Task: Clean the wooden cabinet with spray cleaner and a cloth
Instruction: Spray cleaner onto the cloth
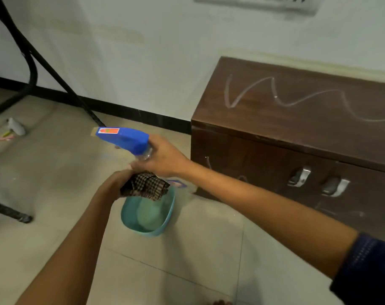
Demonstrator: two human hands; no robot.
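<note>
A dark wooden cabinet point(297, 128) stands against the wall at the right, with white wavy scribbles across its top and marks on its front. My right hand point(165, 158) grips the neck of a spray bottle with a blue trigger head point(125, 138), nozzle pointing left, away from the cabinet. Just below it, my left hand point(115, 183) holds a bunched brown checked cloth point(146, 186). Both hands are left of the cabinet, above a teal basin. The bottle's body is mostly hidden by my hand and the cloth.
A teal plastic basin point(130, 216) sits on the tiled floor under the cloth. Black metal furniture legs point(33, 62) stand at the left. A small white object and coloured bits point(15, 126) lie on the floor at far left. Two metal latches point(316, 180) are on the cabinet front.
</note>
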